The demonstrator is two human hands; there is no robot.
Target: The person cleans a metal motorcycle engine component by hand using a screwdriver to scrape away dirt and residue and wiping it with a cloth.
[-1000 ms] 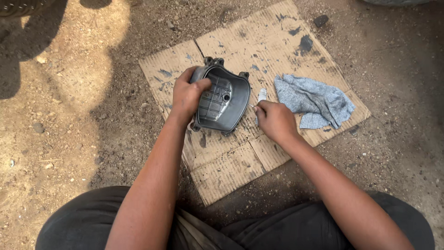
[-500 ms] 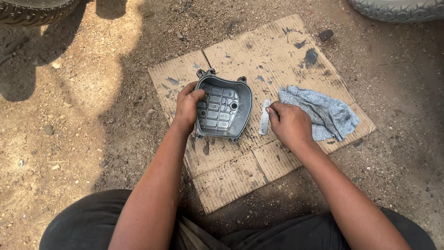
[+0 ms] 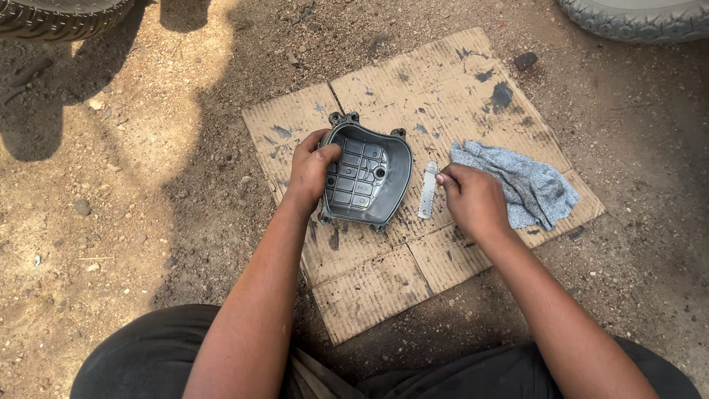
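Note:
A grey metal engine cover point(image 3: 369, 177) lies hollow side up on a flattened sheet of cardboard point(image 3: 458, 89). My left hand point(image 3: 312, 166) grips its left rim, thumb inside the hollow. Just right of the cover a small flat metal strip point(image 3: 427, 191) rests on the cardboard. My right hand point(image 3: 473, 198) has its fingertips on the upper end of that strip. A grey-blue rag point(image 3: 528, 185) lies crumpled directly beyond my right hand.
The cardboard sits on dusty, stony ground. Tyre treads show at the top left point(image 3: 66, 15) and top right point(image 3: 635, 18). A small dark stone point(image 3: 526, 60) lies by the cardboard's far corner. My dark-trousered knees fill the bottom edge.
The cover has been laid flatter, its hollow now fully facing up. My right hand moved from the rag side to the metal strip and touches it.

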